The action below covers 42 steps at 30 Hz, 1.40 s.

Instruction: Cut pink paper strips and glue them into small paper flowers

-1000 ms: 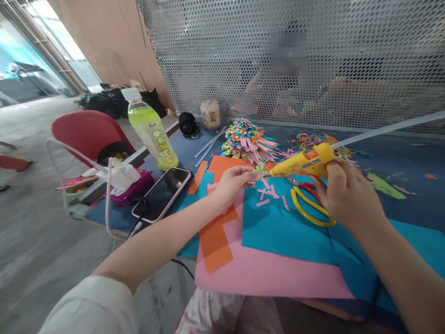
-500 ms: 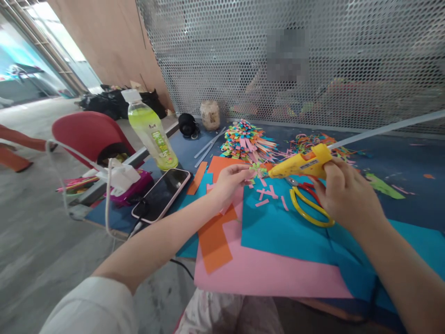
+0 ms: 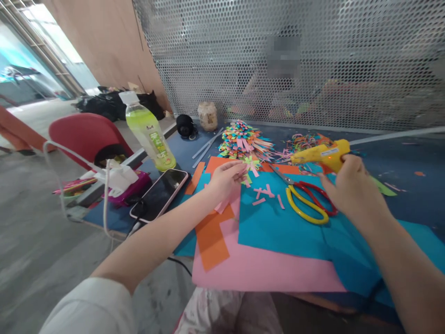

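My left hand (image 3: 227,178) pinches a small green and pink fringed paper piece (image 3: 251,163) above the sheets. In my right hand (image 3: 358,190) is a yellow glue gun (image 3: 321,155), its nozzle pointing left and a long clear glue stick (image 3: 396,135) jutting from its back. Between the hands, scissors (image 3: 309,204) with one yellow and one red handle lie on a blue sheet (image 3: 274,232). Several small pink strips (image 3: 266,191) are scattered left of them. Behind my left hand stands a cone of layered colourful paper fringe (image 3: 243,139).
Pink (image 3: 264,273) and orange sheets (image 3: 212,246) lie around the blue one. To the left are a phone (image 3: 160,195), a tilted-looking drink bottle (image 3: 149,132) and a white plug (image 3: 120,178) with cables. Glue sticks (image 3: 207,147), a jar (image 3: 207,116) and paper scraps (image 3: 306,141) lie farther back.
The glue gun has moved right and slightly up, away from the paper piece. My left hand still holds that piece, having shifted slightly left. More of the scissors now shows.
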Motion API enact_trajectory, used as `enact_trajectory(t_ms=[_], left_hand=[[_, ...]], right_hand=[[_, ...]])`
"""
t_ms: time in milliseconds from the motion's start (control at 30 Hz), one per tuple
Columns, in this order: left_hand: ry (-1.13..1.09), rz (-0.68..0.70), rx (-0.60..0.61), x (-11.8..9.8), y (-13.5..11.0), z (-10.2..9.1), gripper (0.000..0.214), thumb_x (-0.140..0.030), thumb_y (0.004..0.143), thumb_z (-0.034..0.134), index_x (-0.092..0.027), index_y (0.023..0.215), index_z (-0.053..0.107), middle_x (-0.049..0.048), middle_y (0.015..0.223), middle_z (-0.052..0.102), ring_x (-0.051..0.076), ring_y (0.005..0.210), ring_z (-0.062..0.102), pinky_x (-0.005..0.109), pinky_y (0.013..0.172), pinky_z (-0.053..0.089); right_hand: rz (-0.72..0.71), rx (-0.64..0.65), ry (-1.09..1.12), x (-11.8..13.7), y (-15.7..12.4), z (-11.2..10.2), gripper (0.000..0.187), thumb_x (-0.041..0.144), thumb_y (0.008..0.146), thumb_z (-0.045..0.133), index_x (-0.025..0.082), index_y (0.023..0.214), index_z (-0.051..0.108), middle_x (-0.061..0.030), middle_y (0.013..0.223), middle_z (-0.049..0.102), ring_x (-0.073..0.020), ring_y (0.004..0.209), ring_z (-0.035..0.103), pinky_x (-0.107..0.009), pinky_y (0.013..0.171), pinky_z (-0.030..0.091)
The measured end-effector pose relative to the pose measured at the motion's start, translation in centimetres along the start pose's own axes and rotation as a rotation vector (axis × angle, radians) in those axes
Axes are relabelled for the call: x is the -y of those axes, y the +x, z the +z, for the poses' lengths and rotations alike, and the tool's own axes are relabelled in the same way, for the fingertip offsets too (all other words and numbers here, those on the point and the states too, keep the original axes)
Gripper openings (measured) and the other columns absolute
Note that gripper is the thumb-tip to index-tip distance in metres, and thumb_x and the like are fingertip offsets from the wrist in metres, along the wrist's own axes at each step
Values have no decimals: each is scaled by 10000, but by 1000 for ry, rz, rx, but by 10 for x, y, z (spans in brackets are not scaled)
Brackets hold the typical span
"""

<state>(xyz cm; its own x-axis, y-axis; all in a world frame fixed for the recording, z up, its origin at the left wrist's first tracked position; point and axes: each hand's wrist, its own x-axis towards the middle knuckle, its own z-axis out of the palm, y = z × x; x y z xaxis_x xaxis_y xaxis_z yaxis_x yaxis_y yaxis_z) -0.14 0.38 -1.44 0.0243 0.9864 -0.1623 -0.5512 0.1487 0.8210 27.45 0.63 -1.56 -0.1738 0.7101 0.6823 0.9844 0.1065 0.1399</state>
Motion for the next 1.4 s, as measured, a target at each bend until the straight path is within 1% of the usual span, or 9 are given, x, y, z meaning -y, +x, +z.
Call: enact_trajectory(t_ms=[267, 467, 600, 733, 833, 1033, 1133, 1233, 1400], left_hand=[[35, -45, 102, 7, 0, -5, 218, -199, 590, 769, -133, 756, 645, 11, 659, 650, 96, 598, 607, 247, 629, 488], [42, -157, 125, 9, -2, -4, 188, -139, 616, 752, -141, 779, 660, 25, 710, 680, 101, 621, 632, 247, 651, 533], [77, -287, 166, 10, -7, -1, 179, -109, 607, 757, -140, 752, 655, 36, 718, 690, 104, 613, 645, 227, 624, 537], [139, -406, 293, 13, -12, 1, 204, -113, 607, 765, -130, 788, 672, 63, 722, 697, 136, 653, 669, 239, 648, 547], [148, -482, 382, 13, -16, 2, 223, -96, 650, 730, -124, 864, 674, 73, 777, 705, 128, 670, 669, 241, 678, 548], [200, -502, 438, 16, -20, 7, 158, -139, 728, 672, -114, 874, 616, 45, 729, 669, 116, 678, 659, 272, 748, 533], [445, -126, 305, 16, -19, 6, 208, -306, 776, 637, -143, 896, 590, 57, 833, 650, 130, 745, 642, 267, 703, 524], [734, 590, 173, 7, -20, 2, 237, -334, 810, 585, -183, 990, 558, 56, 974, 612, 135, 877, 602, 264, 726, 508], [1118, 1499, 283, -13, -31, 1, 294, -186, 750, 651, -191, 1028, 556, 52, 988, 635, 167, 990, 572, 340, 880, 468]], right_hand=[[511, -45, 9, -42, -13, 69, 763, 665, 684, 493, -30, 998, 497, -338, 812, 562, -401, 748, 591, -508, 609, 425], [611, -30, -39, -46, -24, 83, 787, 664, 608, 576, -60, 915, 589, -406, 785, 551, -463, 782, 564, -593, 573, 381], [465, -27, -7, -24, -15, 50, 706, 639, 660, 574, -8, 944, 596, -366, 883, 574, -456, 886, 546, -601, 658, 394], [-183, 15, 411, 14, 0, 4, 531, 431, 772, 595, 149, 1213, 503, -189, 1175, 570, -317, 1105, 514, -495, 884, 404], [-455, 130, 700, 41, 1, -20, 398, 300, 828, 555, 239, 1218, 505, -80, 1206, 584, -231, 1137, 512, -443, 943, 394], [-303, 217, 1044, 56, -6, -32, 80, 253, 816, 579, 218, 825, 650, -41, 838, 688, -185, 823, 627, -336, 764, 492], [-138, 265, 1118, 55, -6, -30, 106, 306, 788, 611, 207, 760, 639, -37, 768, 671, -177, 713, 620, -314, 666, 497], [24, 327, 1212, 55, -6, -28, 185, 387, 775, 617, 203, 760, 616, -36, 766, 666, -183, 712, 627, -320, 661, 503], [113, 458, 1377, 60, -9, -31, 211, 406, 785, 611, 196, 787, 586, -20, 739, 644, -157, 678, 627, -295, 649, 509]])
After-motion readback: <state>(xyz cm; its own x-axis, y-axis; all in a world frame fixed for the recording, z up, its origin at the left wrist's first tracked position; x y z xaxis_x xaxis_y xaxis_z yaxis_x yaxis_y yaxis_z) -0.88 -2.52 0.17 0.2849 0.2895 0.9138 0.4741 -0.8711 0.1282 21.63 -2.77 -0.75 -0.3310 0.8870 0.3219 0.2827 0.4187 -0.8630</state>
